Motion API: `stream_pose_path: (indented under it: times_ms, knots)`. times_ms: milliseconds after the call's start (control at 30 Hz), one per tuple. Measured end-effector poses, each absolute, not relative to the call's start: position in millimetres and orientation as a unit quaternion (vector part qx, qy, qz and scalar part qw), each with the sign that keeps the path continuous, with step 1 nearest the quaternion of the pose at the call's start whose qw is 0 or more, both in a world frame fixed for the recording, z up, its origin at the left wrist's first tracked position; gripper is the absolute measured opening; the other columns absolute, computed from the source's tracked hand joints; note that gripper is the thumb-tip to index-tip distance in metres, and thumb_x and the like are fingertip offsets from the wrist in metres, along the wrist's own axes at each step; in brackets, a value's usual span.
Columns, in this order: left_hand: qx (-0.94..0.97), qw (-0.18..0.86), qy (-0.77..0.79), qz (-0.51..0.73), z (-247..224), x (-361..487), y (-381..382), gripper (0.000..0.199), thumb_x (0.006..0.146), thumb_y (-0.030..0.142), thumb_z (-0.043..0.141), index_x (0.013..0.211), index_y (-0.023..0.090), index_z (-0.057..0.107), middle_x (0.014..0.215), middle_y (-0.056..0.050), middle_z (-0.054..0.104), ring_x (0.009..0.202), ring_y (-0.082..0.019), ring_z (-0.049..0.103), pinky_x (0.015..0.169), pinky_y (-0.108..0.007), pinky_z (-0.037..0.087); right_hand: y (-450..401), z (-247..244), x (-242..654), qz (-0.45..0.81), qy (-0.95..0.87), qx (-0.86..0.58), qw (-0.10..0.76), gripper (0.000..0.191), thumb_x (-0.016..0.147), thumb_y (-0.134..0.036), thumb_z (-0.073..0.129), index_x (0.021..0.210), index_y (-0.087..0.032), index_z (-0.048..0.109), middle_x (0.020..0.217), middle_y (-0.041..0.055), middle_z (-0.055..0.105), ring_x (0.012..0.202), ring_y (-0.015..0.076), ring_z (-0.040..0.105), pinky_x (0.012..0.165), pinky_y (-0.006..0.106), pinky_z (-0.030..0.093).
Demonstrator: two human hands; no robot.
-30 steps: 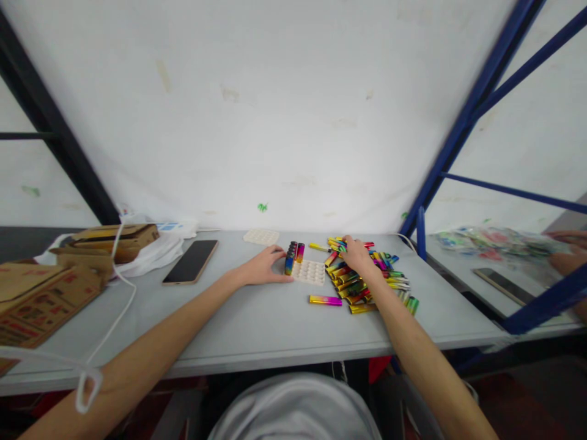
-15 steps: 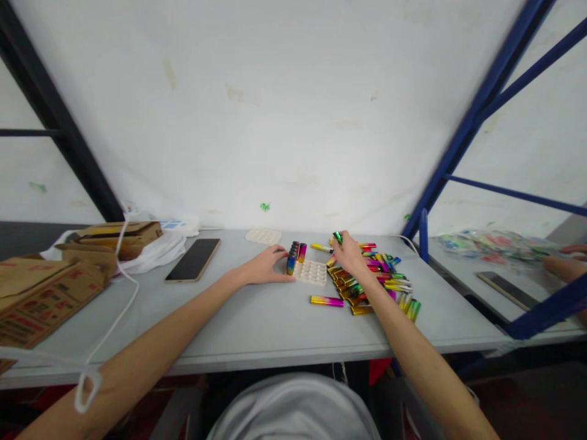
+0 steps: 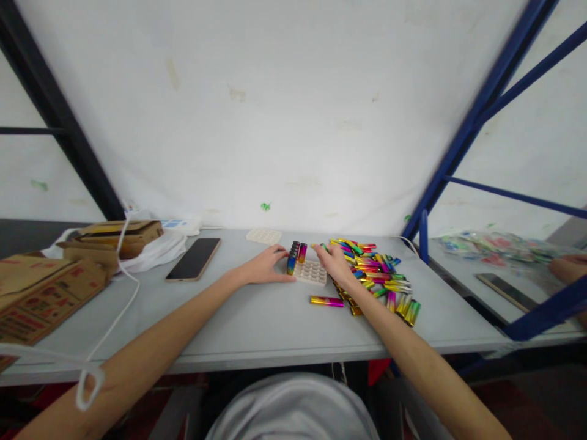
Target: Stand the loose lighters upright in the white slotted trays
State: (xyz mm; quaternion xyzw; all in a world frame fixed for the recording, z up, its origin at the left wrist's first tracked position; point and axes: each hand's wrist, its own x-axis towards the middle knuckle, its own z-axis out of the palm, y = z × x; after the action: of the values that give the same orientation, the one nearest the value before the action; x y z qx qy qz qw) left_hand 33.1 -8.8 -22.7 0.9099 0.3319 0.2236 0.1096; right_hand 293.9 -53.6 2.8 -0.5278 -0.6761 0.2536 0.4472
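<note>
My left hand [image 3: 266, 267] curves around the left end of a white tray [image 3: 312, 273] with rows of round pockets, thumb at the near corner and fingers at the far side. A row of shiny blue-and-orange tubes [image 3: 292, 260] with dark tops stands upright along that end. Beside it stands a magenta-and-gold tube [image 3: 302, 252]. Over the tray's right edge, my right hand [image 3: 334, 263] is closed on a tube whose green end [image 3: 324, 247] shows at the fingertips. A yellow tip [image 3: 313, 245] shows just left of these fingers; whether it is held cannot be made out.
A heap of shiny coloured tubes [image 3: 376, 269] lies right of the tray, and one loose tube [image 3: 326, 301] in front. Another white tray [image 3: 264, 236] lies behind. At left are a phone [image 3: 193, 260] and cardboard boxes [image 3: 50, 293]. Another person's hand [image 3: 568, 267] shows far right.
My right hand has moved left from the heap to the tray's right edge, lowering the green tube. My left hand has stayed in place at the tray.
</note>
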Motion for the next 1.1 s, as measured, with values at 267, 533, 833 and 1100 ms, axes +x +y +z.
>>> stream_pose_path:
  times_ms: [267, 533, 833, 1100]
  knots:
    - [0.913, 0.110, 0.326, 0.219, -23.8, 33.9, -8.1, 0.073, 0.084, 0.079, 0.076, 0.129, 0.022, 0.068, 0.137, -0.014, 0.066, 0.127, -0.035, 0.064, 0.117, -0.046, 0.050, -55.5, -3.5, 284.5, 0.222, -0.687, -0.525, 0.451, 0.039, 0.085, -0.053, 0.047, 0.060, -0.027, 0.033, 0.058, -0.0049, 0.031, 0.058, 0.0133, 0.033, 0.058, 0.030, 0.025]
    - [0.911, 0.108, 0.332, 0.217, -23.8, 33.4, -7.4, 0.074, 0.083, 0.079, 0.077, 0.130, 0.023, 0.068, 0.138, -0.014, 0.065, 0.127, -0.035, 0.065, 0.116, -0.046, 0.050, -57.3, -2.2, 285.3, 0.157, -0.727, -0.481, 0.464, 0.042, 0.103, -0.058, 0.046, 0.079, -0.024, 0.048, 0.071, -0.0025, 0.053, 0.070, 0.0175, 0.051, 0.067, 0.029, 0.037]
    - [0.908, 0.120, 0.332, 0.225, -25.2, 32.9, -7.5, 0.074, 0.082, 0.078, 0.078, 0.130, 0.022, 0.068, 0.140, -0.014, 0.065, 0.128, -0.036, 0.064, 0.118, -0.049, 0.049, -54.3, 0.5, 296.4, 0.005, -0.814, -0.439, 0.380, 0.038, 0.111, -0.046, 0.047, 0.088, -0.021, 0.063, 0.089, 0.0080, 0.067, 0.085, 0.0225, 0.062, 0.082, 0.032, 0.046]
    - [0.908, 0.123, 0.334, 0.220, -26.4, 32.0, -5.7, 0.076, 0.082, 0.078, 0.078, 0.132, 0.023, 0.067, 0.141, -0.014, 0.065, 0.130, -0.036, 0.063, 0.118, -0.048, 0.049, -49.5, -2.2, 301.9, 0.043, -0.802, -0.484, 0.347, 0.039, 0.111, -0.043, 0.055, 0.079, -0.021, 0.061, 0.072, 0.0030, 0.069, 0.065, 0.0184, 0.060, 0.065, 0.029, 0.037]
